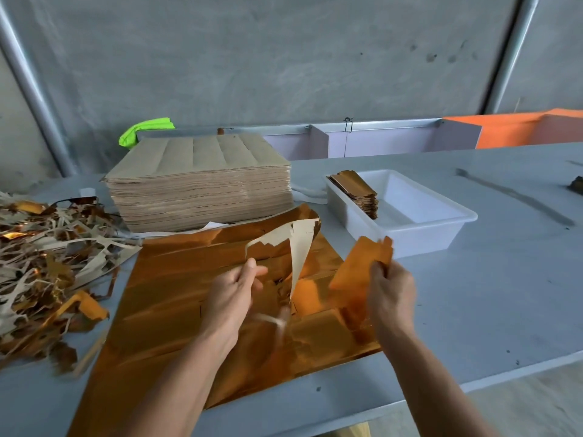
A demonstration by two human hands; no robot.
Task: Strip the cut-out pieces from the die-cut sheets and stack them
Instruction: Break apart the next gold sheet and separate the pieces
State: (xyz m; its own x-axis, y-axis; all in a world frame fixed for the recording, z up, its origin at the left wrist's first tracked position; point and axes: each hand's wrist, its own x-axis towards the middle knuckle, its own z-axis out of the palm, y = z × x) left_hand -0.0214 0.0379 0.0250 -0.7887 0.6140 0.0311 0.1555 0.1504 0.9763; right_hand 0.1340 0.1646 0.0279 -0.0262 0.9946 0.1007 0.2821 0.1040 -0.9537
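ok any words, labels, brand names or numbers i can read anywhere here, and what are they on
None can be read.
Gold sheet on the table: plain foil, no print.
Cut-out piece gripped in the right hand: plain.
Stripped waste held by the left hand: blank backing.
Brown sheet stack: only crease lines.
White tray and its stacked pieces: no label visible.

Gold foil die-cut sheet (176, 298) at bench (473, 294) front edge; tall brown sheet stack (198, 184) behind it; trim-scrap pile (47, 257) left; white plastic tray (407, 212) right, holding cut pieces (356, 190).
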